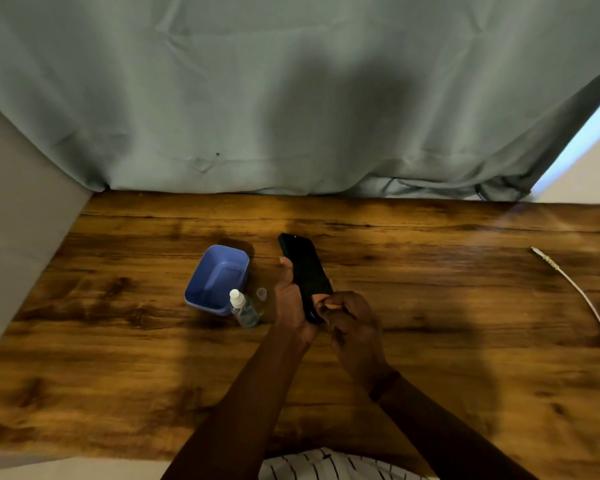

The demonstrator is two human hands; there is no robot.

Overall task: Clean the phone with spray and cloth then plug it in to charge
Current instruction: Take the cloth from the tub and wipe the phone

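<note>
Phone (303, 268) held over the table (430, 341); cleaning apparently in hand.
Left hand (290, 303) grips the phone; right hand (352, 320) curled at its lower end, grasp unclear. Next: reach charging cable (575, 289), well right.

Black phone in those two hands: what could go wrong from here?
1. The left hand and right hand hold the black phone by its lower half, apparently lifted off the brown wooden table. If the grip slips, it could drop.
2. The small clear spray bottle stands beside the left wrist, its clear cap off. An arm movement might tip it over.
</note>
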